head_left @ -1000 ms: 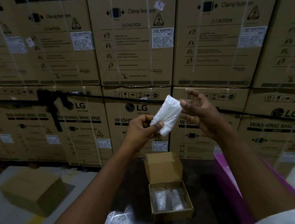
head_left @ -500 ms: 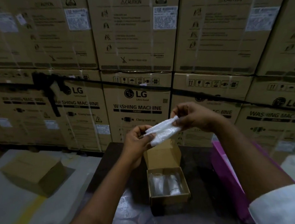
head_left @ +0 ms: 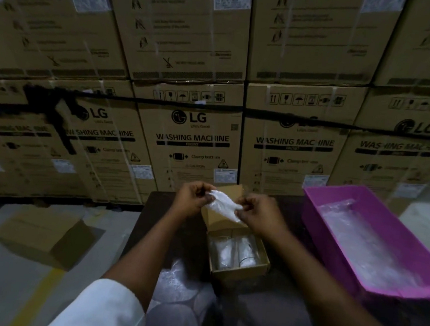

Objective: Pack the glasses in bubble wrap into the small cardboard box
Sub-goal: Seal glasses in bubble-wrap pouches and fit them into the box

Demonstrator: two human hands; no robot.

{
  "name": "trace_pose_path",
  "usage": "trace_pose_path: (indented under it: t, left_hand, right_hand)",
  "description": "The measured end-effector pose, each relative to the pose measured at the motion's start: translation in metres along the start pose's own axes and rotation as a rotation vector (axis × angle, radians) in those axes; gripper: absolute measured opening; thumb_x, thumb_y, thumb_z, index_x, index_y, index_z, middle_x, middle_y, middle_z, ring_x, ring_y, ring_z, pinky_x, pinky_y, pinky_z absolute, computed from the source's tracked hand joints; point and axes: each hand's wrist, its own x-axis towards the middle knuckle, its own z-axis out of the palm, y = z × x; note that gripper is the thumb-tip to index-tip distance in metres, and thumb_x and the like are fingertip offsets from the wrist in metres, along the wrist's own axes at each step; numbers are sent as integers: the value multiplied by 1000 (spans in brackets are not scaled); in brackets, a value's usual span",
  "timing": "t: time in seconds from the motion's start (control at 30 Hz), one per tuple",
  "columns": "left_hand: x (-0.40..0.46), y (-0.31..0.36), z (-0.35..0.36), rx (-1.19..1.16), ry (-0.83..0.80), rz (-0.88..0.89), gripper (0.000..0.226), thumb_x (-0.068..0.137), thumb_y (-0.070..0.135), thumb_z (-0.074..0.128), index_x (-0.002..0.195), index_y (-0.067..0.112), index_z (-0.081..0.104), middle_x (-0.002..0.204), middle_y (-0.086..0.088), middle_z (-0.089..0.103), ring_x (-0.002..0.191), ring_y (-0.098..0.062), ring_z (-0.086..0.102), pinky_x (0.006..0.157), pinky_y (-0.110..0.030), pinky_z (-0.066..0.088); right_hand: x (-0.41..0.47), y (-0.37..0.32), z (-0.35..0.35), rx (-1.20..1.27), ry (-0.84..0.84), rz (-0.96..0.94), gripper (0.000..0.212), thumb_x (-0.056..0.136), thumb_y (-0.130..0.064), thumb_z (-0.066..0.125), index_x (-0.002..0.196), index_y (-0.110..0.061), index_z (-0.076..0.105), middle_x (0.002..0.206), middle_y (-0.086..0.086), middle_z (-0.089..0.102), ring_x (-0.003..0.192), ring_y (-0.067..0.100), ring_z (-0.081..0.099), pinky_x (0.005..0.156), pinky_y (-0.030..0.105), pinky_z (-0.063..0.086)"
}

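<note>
A glass wrapped in white bubble wrap is held between both hands, lying slanted just above the small cardboard box's raised lid. My left hand pinches its upper left end. My right hand grips its lower right end. Below them the small cardboard box stands open on the dark table, with two wrapped glasses lying side by side inside.
A pink tray holding clear bubble wrap stands at the table's right. More bubble wrap lies on the table left of the box. Stacked washing machine cartons fill the background. A closed cardboard box sits on the floor at left.
Both hands have come down with the wrapped glass, from chest height to just over the open box. My right hand went from open fingers to gripping the wrap's end.
</note>
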Motion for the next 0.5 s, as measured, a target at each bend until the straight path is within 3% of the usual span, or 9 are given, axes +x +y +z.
trace_pose_path:
  t: [0.07, 0.17, 0.23, 0.33, 0.5]
  left_hand:
    - [5, -16, 8, 68, -13, -6, 22, 80, -15, 64, 99, -5, 67, 86, -4, 66, 65, 8, 61, 64, -7, 48]
    - [8, -35, 20, 221, -7, 2, 20, 77, -4, 71, 90, 11, 71, 88, -6, 68, 67, -6, 55, 63, -15, 44]
    - [6, -42, 28, 206, -35, -74, 17, 80, -4, 68, 92, 7, 70, 81, -6, 64, 58, -11, 55, 52, -19, 47]
    - [1, -51, 38, 105, -135, -259, 21, 84, -8, 57, 89, 10, 66, 68, -10, 62, 38, -10, 56, 36, -21, 46]
    - [-3, -74, 49, -53, -70, -514, 11, 87, 7, 62, 77, 8, 66, 71, -12, 63, 53, -17, 59, 46, -24, 49]
  right_hand:
    - [-8, 18, 22, -63, 81, -56, 22, 81, -11, 68, 101, -18, 73, 92, -3, 72, 84, 13, 67, 79, 33, 56]
    - [-17, 44, 53, -126, 156, -130, 21, 76, -10, 65, 95, -15, 74, 94, 2, 73, 87, 17, 67, 77, 28, 52]
    - [-21, 56, 70, -138, 182, -119, 22, 74, -4, 65, 92, -13, 73, 92, 3, 72, 84, 14, 63, 71, 15, 41]
    - [-26, 71, 92, -166, 168, -84, 19, 73, -4, 64, 88, -13, 72, 85, 6, 69, 79, 21, 64, 67, 13, 32]
    - [-28, 89, 113, -173, 146, -65, 25, 72, 4, 63, 90, -10, 73, 87, 8, 69, 78, 23, 65, 70, 8, 31]
